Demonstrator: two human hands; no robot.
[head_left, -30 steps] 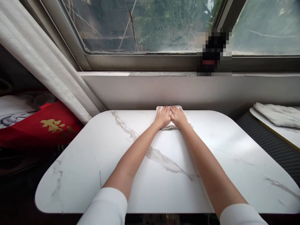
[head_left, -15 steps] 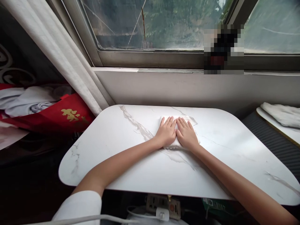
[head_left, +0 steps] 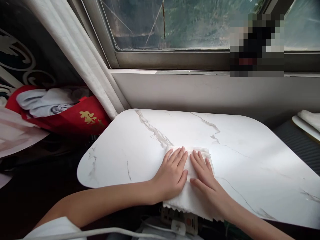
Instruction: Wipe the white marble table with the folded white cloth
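Cable (head_left: 112,230) is running across the bottom of the view, and a power strip (head_left: 192,221) is sitting beneath the surface (head_left: 110,163). White cloth (head_left: 185,199) is lying spread at the near edge, its scalloped hem hanging past the rim. Left hand (head_left: 171,175) and right hand (head_left: 208,178) are pressing on it, palms down and open, clamping nothing; a narrow gap is separating them, thumbs nearly meeting. The cloth is already reaching the near side, so little room seems to be remaining toward the body; how much of the surface is still needing a pass, the view is not showing. Bare top is stretching left, right and beyond the fingertips, leaving open room in those directions. Red bag (head_left: 62,123) is resting past the left edge, close to a curtain (head_left: 72,50), and a folded white fabric (head_left: 311,118) is lying off to the right. Farther back, a wall (head_left: 200,91) is bounding the far edge, with a window (head_left: 200,30) rising above.
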